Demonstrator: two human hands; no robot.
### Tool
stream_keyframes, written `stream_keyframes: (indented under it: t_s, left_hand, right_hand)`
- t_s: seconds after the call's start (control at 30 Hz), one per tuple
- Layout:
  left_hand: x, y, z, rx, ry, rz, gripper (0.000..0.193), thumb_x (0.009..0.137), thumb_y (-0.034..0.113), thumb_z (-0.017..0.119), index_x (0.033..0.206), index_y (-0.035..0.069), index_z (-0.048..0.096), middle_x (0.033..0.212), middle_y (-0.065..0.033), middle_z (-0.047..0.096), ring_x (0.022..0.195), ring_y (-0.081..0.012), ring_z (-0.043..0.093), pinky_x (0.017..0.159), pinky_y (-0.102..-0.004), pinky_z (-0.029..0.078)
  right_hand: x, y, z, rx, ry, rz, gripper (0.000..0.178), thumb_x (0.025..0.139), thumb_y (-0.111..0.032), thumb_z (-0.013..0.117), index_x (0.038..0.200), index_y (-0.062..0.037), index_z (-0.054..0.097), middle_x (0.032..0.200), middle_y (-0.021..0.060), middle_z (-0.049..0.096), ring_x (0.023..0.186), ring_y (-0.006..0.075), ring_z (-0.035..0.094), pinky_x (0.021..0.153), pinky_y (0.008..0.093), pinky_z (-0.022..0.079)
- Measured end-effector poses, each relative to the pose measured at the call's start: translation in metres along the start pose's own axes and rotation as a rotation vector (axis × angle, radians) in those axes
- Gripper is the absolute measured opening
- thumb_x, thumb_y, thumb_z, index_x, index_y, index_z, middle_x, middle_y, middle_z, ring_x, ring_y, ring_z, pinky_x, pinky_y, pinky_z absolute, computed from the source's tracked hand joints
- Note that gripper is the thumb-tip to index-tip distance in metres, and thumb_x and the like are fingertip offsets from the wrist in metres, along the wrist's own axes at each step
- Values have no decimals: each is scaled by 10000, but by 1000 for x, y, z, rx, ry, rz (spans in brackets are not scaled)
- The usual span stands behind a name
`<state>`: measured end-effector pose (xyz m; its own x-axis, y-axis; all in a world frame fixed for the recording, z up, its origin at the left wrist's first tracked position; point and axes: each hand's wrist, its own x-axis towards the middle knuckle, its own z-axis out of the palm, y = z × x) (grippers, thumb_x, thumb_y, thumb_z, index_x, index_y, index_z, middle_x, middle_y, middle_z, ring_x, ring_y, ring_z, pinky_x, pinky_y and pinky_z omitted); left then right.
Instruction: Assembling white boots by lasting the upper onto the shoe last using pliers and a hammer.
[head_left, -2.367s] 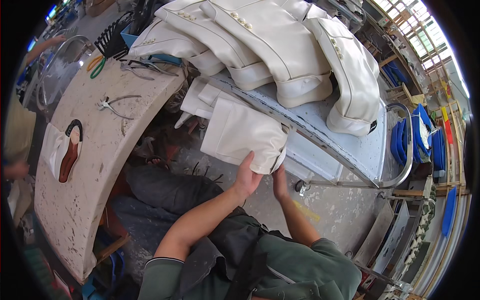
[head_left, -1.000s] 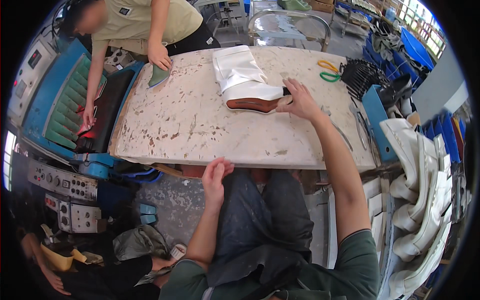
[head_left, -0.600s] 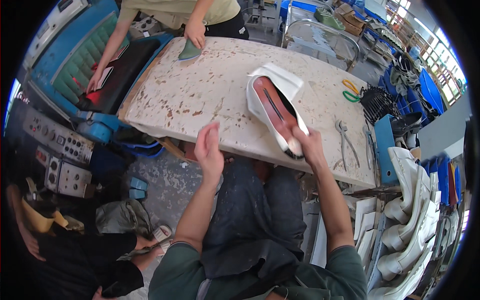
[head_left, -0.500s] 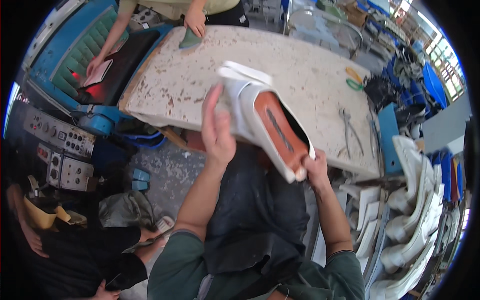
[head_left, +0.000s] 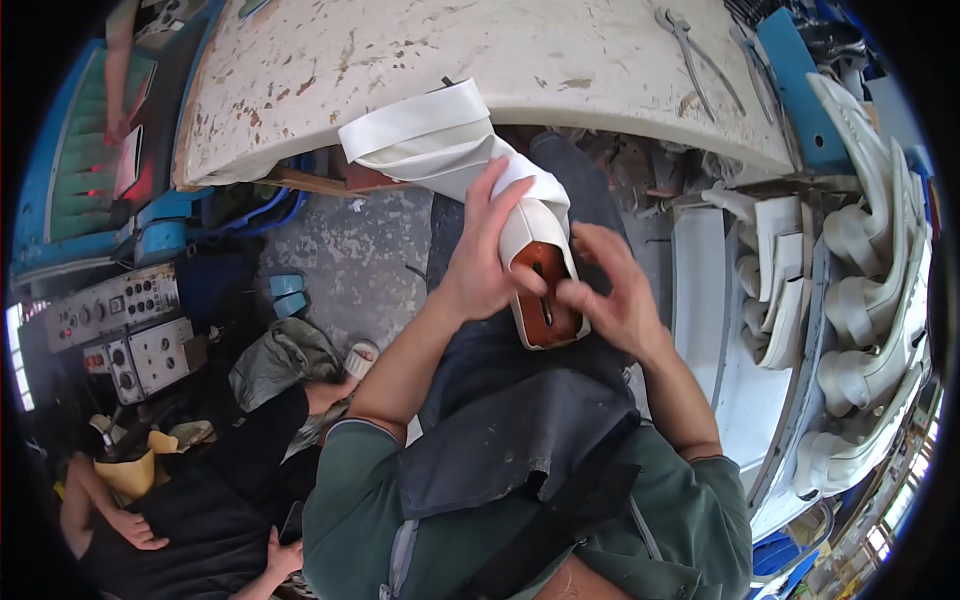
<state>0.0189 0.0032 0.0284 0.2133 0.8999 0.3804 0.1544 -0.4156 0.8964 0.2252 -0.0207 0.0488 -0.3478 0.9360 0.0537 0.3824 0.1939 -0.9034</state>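
A white boot upper (head_left: 535,215) lies over my lap, its open underside turned up toward me. A reddish-brown sole face (head_left: 535,325) with a dark slot shows inside the white rim. Its wide folded shaft (head_left: 430,135) points away to the upper left, against the table's front edge. My left hand (head_left: 480,245) is closed round the boot, fingers over the white material and thumb over the brown face. At the boot's right side is my right hand (head_left: 620,295), thumb at the rim of the opening, fingers curved and apart.
Ahead stands a worn white table (head_left: 400,55) with pincers (head_left: 690,65) on it. A rack (head_left: 785,400) at the right holds several white boots (head_left: 850,320). Control boxes (head_left: 120,310) and a seated person (head_left: 200,500) are at the left. Another person's arm (head_left: 118,75) reaches into a blue machine.
The boot has come nearer and turned, its opening now over my lap. My left hand has gone from flat beside it to closed round it. My right hand has released the end and opened.
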Motion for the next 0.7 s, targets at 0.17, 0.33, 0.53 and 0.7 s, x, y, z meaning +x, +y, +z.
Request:
stream_keyframes:
  t_s: [0.17, 0.33, 0.53, 0.7]
  left_hand:
    - [-24, -5, -10, -95, -52, -210, 732, 782, 195, 762, 1382, -17, 401, 1504, -224, 284, 1419, -345, 243, 1138, -423, 226]
    - [-12, -25, -28, -80, -239, -280, 727, 805, 163, 711, 1419, -15, 366, 1510, -200, 306, 1405, -305, 298, 1127, -379, 255]
    - [-27, 5, 7, 252, 141, -250, 609, 801, 206, 716, 1286, -63, 463, 1339, -221, 468, 1232, -348, 476, 1053, -401, 361]
    - [-17, 19, -6, 387, -43, -216, 604, 805, 169, 698, 1293, -92, 456, 1341, -275, 460, 1221, -382, 502, 997, -389, 436]
  right_hand:
    - [16, 13, 3, -30, 21, -187, 297, 880, -118, 646, 1143, 9, 594, 964, 183, 663, 815, 293, 679, 693, 330, 527]
    - [19, 46, 11, 106, 41, -22, 318, 892, -188, 658, 1137, 11, 621, 954, 149, 691, 836, 236, 681, 752, 313, 530]
    - [109, 56, -64, -412, 349, -20, 415, 861, -320, 679, 1111, 6, 625, 1094, 171, 645, 1031, 288, 617, 912, 377, 469]
    - [208, 124, -161, -1131, 564, 121, 542, 861, -490, 598, 1090, 1, 592, 1086, 251, 608, 1009, 414, 582, 835, 473, 484]
